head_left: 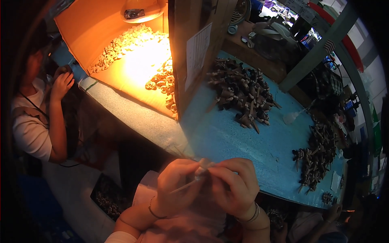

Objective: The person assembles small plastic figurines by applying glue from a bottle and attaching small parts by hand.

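Observation:
My left hand (176, 182) and my right hand (237, 182) meet in front of my body at the near edge of the blue table. Between their fingertips they pinch a small pale piece (205, 164), whose exact kind is too small and blurred to tell. A thin light stick (184, 187) slants across the left fingers; I cannot tell whether it is joined to the piece. Both hands have curled fingers, and a bracelet circles each wrist.
Beyond my hands, a pile of small brown pieces with sticks (243, 91) lies on the blue table (239, 141); another dark pile (316, 158) is at right. An open cardboard box (198, 52) holds brightly lit small pieces (121, 46) under a lamp (142, 12). A co-worker's arm (58, 121) is at left.

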`<state>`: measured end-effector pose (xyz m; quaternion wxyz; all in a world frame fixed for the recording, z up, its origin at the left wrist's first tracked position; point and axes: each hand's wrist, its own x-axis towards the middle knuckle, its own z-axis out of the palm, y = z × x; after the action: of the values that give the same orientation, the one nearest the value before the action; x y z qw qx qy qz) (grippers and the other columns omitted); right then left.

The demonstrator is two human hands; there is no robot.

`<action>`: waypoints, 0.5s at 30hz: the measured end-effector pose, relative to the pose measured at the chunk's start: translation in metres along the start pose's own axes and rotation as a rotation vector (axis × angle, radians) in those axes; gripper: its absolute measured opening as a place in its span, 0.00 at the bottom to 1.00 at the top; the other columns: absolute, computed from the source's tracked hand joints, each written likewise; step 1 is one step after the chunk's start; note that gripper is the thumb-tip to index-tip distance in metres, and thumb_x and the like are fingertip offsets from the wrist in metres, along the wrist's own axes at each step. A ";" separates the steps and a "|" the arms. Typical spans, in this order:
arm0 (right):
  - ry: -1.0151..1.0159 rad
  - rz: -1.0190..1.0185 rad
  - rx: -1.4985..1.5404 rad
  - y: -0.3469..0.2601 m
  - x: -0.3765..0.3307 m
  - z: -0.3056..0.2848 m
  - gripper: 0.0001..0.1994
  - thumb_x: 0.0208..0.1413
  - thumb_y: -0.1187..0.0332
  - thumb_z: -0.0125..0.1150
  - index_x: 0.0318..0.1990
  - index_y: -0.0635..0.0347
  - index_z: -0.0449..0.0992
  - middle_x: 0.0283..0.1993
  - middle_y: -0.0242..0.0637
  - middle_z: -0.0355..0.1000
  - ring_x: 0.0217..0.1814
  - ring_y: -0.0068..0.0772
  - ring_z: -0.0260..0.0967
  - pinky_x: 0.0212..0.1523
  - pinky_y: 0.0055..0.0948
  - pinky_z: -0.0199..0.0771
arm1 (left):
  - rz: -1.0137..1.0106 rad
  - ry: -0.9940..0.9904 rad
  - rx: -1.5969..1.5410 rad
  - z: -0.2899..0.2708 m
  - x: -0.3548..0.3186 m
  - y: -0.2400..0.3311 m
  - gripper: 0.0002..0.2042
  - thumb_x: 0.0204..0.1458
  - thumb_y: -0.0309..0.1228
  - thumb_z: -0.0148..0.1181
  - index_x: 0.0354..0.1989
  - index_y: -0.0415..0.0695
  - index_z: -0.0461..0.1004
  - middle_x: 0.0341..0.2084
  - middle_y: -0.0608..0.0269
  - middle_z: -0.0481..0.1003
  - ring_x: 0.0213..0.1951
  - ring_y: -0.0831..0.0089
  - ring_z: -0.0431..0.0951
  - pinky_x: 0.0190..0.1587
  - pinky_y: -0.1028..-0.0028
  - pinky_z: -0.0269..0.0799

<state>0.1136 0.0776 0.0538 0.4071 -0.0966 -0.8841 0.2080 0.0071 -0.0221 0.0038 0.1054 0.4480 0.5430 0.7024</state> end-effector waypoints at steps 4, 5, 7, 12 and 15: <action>-0.029 0.071 0.090 0.003 0.005 -0.001 0.10 0.38 0.79 0.61 0.33 0.63 0.74 0.33 0.39 0.70 0.32 0.38 0.68 0.32 0.31 0.67 | 0.042 0.001 0.132 -0.002 0.003 0.002 0.12 0.42 0.19 0.61 0.38 0.38 0.71 0.30 0.55 0.74 0.29 0.68 0.75 0.30 0.75 0.70; -0.056 0.093 0.125 0.004 0.007 -0.001 0.10 0.38 0.79 0.60 0.33 0.63 0.74 0.33 0.40 0.70 0.32 0.39 0.68 0.32 0.31 0.68 | 0.039 -0.009 0.134 -0.003 0.003 0.002 0.12 0.42 0.19 0.61 0.37 0.38 0.71 0.29 0.55 0.74 0.29 0.68 0.75 0.30 0.75 0.70; -0.076 0.103 0.137 0.005 0.009 -0.004 0.10 0.39 0.80 0.60 0.33 0.64 0.74 0.33 0.40 0.70 0.32 0.39 0.68 0.32 0.31 0.68 | 0.005 -0.007 0.126 -0.001 0.002 0.002 0.11 0.43 0.19 0.61 0.37 0.37 0.71 0.29 0.55 0.73 0.28 0.69 0.75 0.29 0.76 0.69; -0.129 0.124 0.138 0.004 0.011 -0.006 0.10 0.39 0.80 0.59 0.34 0.64 0.74 0.33 0.40 0.70 0.32 0.40 0.68 0.33 0.31 0.68 | -0.125 -0.144 0.059 -0.006 0.000 0.001 0.13 0.44 0.14 0.57 0.38 0.36 0.66 0.34 0.58 0.71 0.37 0.79 0.72 0.37 0.81 0.69; -0.155 0.126 0.118 0.004 0.011 -0.008 0.10 0.40 0.80 0.59 0.35 0.64 0.74 0.33 0.40 0.69 0.33 0.40 0.68 0.33 0.32 0.68 | -0.257 -0.152 -0.049 -0.005 -0.001 -0.001 0.12 0.45 0.14 0.57 0.39 0.36 0.66 0.35 0.60 0.70 0.37 0.80 0.72 0.39 0.82 0.68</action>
<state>0.1125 0.0870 0.0636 0.3286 -0.1113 -0.8914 0.2916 0.0036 -0.0258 0.0028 0.2461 0.4238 0.5689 0.6604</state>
